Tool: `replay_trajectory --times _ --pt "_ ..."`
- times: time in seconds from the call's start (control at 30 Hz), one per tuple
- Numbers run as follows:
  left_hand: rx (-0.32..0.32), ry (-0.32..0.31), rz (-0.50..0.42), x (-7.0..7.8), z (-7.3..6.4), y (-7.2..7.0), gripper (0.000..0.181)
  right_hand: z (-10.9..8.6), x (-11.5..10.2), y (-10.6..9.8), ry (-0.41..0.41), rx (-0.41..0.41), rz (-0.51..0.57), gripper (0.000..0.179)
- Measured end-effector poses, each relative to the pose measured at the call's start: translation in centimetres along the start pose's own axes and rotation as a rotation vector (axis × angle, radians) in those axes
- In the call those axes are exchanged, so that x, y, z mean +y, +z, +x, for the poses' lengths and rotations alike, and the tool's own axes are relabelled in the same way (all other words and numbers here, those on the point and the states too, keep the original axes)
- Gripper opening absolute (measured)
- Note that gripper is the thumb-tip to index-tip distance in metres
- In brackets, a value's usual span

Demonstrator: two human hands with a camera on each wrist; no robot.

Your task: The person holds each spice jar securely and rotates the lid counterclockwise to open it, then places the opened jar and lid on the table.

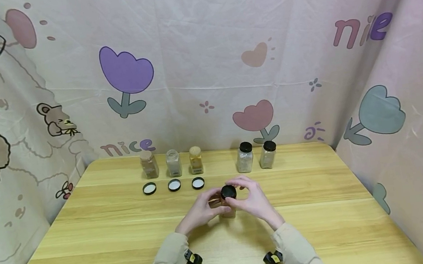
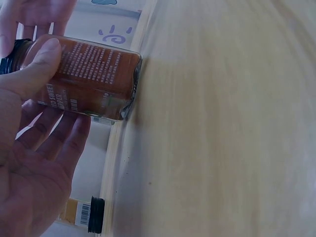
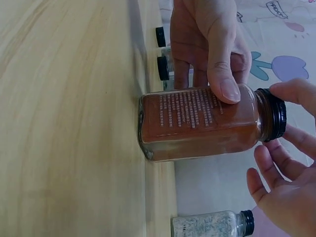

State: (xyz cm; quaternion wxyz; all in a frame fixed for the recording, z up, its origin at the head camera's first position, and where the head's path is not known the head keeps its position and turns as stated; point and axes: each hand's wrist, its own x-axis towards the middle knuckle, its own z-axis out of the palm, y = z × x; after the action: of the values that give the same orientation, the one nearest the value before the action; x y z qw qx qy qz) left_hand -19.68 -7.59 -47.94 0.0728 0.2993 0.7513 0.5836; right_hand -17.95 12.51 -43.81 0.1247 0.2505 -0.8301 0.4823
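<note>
A square glass spice jar [image 3: 197,123] of red-brown powder, with white print on its side, stands at the middle of the table [image 1: 129,239]. My left hand [image 1: 203,212] grips its body, thumb across the printed face in the left wrist view. On top sits a black lid [image 1: 228,191]. My right hand [image 1: 255,199] pinches this lid between thumb and fingers. The lid is on the jar's neck. In the right wrist view the right hand's other fingers [image 3: 281,168] spread out beside the lid.
Behind on the left stand three lidless jars, one brown [image 1: 149,167], one greyish [image 1: 174,165] and one yellow [image 1: 196,163]. Before them lie three black lids [image 1: 149,188]. Two black-capped jars [image 1: 244,161] stand back right. A printed curtain [image 1: 195,63] hangs behind the table.
</note>
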Motion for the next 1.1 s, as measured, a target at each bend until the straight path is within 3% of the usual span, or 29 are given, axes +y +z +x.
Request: replay_trajectory --times 0.37,0.67,0.93,1.1 --pt "-0.001 -0.017 -0.007 0.07 -0.03 -0.06 0.048 -0.13 -0.31 0.24 0.098 0.029 -0.05 0.05" --pt "-0.002 -0.008 -0.003 -0.04 -0.02 -0.07 0.047 -0.13 -0.22 0.07 0.041 0.004 -0.059 0.045" --pt "-0.01 -0.015 -0.022 -0.05 -0.05 -0.06 0.048 -0.14 -0.56 0.22 0.121 0.018 -0.05 0.052" --pt "-0.013 -0.014 -0.026 -0.06 -0.03 -0.05 0.048 -0.05 -0.48 0.43 0.094 0.032 -0.059 0.046"
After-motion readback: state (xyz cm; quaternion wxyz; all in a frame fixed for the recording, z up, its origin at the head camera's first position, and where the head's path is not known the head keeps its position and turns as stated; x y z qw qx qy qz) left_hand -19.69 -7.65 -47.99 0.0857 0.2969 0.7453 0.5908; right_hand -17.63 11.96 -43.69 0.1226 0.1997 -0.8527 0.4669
